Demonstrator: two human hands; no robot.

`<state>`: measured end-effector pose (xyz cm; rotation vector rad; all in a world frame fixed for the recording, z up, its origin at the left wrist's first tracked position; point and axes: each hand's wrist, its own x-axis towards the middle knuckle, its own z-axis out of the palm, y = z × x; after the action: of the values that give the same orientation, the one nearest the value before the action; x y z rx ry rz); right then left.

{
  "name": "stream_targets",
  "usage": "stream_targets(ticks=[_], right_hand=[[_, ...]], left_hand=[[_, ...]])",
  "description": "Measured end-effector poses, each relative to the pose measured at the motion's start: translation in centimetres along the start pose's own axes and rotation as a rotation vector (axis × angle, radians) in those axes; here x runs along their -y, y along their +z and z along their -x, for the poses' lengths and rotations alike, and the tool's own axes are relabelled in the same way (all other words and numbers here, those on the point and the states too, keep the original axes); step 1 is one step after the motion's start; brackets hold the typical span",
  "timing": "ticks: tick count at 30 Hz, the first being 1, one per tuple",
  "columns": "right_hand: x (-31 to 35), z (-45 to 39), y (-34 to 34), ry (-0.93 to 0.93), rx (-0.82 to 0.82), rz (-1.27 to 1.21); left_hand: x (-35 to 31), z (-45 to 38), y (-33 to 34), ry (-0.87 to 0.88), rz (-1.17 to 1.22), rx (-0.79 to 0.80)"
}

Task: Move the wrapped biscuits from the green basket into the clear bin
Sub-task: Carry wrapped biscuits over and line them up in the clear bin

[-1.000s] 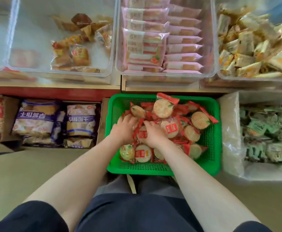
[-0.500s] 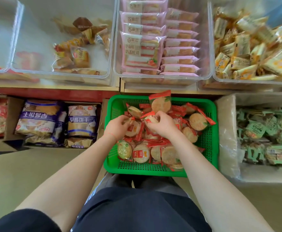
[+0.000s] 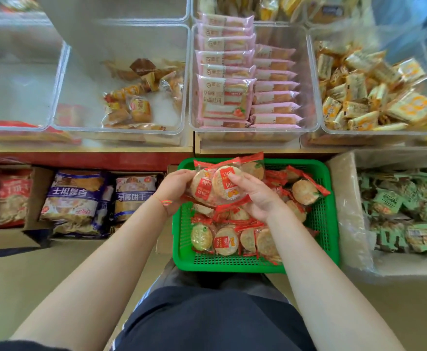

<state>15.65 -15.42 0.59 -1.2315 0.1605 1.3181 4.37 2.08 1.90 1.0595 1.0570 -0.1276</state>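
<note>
Several wrapped biscuits, gathered a second ago, are now lifted above the green basket, clamped between left hand and right hand; transfer to a clear bin can follow.

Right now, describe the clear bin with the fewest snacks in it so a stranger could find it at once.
Start at the green plastic basket of red-wrapped round biscuits; a row of clear plastic bins sits on the shelf above it. Skip the bin of pink-wrapped cake slices directly above and go one left. That clear bin holds only a small loose pile of brown and orange wrapped pastries; its neighbours to the right are packed.
</note>
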Motion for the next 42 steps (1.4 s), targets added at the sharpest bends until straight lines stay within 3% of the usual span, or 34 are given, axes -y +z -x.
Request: stream_targets(ticks=[4,7,11,15,20,23,27,30,34,38,42], right_hand=[[0.6,0.2,3.6,-0.053,-0.006,0.120],[0.6,0.6,6.3,-0.081,-0.010,0.224],[0.0,0.7,10.8,-0.140,-0.029,0.232],[-1.0,-0.3,18.3,-0.131,0.020,0.219],[-2.4,-2.9,32.2,-0.096,0.142,0.424],[-2.8,-4.8,40.4,-0.150,0.108,0.472],[-2.6,-6.8,47.8,-0.201,0.006,0.449],[-2.6,-8.2,50.5,-0.226,-0.112,0.402],[-2.5,-10.2,51.6,-0.287,-0.350,0.326],[-2.1,-11.9,52.2,-0.276,-0.286,0.220],[-1.3,-13.5,52.8,-0.265,-0.205,0.264]], left_hand=[[-1.5,1.5,-1.2,-0.001,-0.013,0.009],[-2.0,2.5,-3.6,0.101,-0.076,-0.053],[-3.2,3.6,-8.7,0.114,0.005,-0.068],[-4.6,4.6,-16.5,0.278,-0.049,-0.156],[-7.1,5.2,-30.0,0.505,-0.223,-0.275],[-9.5,5.3,-38.3,0.527,-0.182,-0.220],[-12.0,4.7,-46.4,0.256,-0.139,0.096],[-12.9,4.1,-49.2,0.216,-0.143,0.167],[-14.3,3.2,-51.2,0.301,-0.010,0.020],[-15.8,2.8,-52.8,0.335,0.095,-0.021],[-17.8,2.5,-54.3,0.417,0.075,-0.055]])
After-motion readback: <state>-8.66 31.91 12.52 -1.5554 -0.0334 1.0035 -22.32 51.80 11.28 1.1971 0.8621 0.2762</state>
